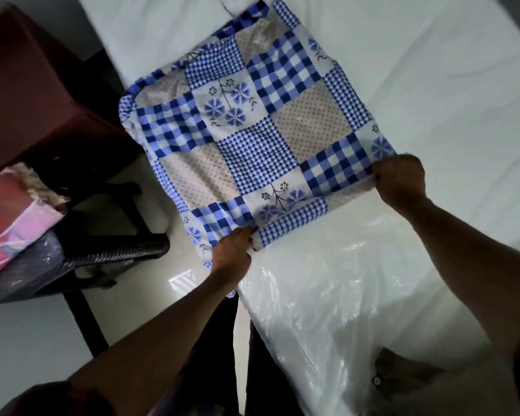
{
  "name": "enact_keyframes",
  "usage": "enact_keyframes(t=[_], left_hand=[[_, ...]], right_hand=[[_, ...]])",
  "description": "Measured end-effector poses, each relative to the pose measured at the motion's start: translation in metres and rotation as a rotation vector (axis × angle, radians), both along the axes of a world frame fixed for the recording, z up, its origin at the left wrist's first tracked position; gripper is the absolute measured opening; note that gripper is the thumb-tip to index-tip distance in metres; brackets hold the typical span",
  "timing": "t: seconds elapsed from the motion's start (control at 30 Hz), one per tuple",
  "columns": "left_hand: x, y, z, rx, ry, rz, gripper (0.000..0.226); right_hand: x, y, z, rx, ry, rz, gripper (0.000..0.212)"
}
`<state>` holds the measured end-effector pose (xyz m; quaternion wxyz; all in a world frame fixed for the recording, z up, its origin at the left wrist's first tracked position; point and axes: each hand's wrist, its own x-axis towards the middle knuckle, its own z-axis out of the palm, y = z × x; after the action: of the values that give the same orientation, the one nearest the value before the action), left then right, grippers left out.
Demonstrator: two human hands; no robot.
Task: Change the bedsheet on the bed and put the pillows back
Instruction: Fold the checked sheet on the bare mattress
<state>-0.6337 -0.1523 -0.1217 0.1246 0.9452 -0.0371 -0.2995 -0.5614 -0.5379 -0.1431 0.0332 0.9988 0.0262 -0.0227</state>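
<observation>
A blue and white patchwork pillow (252, 127) with checks, dots and flowers lies across the left edge of the bed (433, 94), part of it hanging over the side. My left hand (233, 250) grips the cover's near edge at the bed's side. My right hand (400, 178) grips the cover's right near corner, bunching the cloth. The mattress shows white, with clear plastic wrap (342, 295) over its near part.
A dark red cabinet (33, 94) stands to the left of the bed. Below it a black table (81, 259) holds a pink and red folded cloth (9, 217). Shiny pale floor (162, 280) lies between table and bed.
</observation>
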Motion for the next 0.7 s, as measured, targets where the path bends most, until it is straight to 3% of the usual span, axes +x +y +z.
enact_keyframes(t=[0.13, 0.2, 0.37, 0.43, 0.5, 0.7], left_hand=[[0.012, 0.038, 0.029, 0.024, 0.211, -0.132, 0.062], [0.018, 0.045, 0.045, -0.003, 0.293, -0.205, 0.057], [0.024, 0.05, 0.087, -0.213, 0.585, -0.056, 0.049], [0.033, 0.057, 0.098, -0.192, 0.636, -0.031, 0.032], [0.05, 0.067, 0.108, -0.176, 0.607, 0.003, 0.025], [0.168, 0.134, 0.121, 0.157, 0.258, -0.115, 0.049]], right_hand=[[-0.028, 0.011, 0.024, -0.101, 0.146, 0.023, 0.026], [-0.051, 0.016, 0.038, -0.174, 0.355, -0.127, 0.035], [-0.079, 0.012, 0.081, -0.251, 0.736, -0.357, 0.029], [-0.066, 0.012, 0.101, -0.274, 0.656, -0.362, 0.022], [-0.036, 0.017, 0.118, -0.29, 0.459, -0.365, 0.014], [0.084, 0.059, 0.159, -0.106, -0.002, -0.27, 0.018]])
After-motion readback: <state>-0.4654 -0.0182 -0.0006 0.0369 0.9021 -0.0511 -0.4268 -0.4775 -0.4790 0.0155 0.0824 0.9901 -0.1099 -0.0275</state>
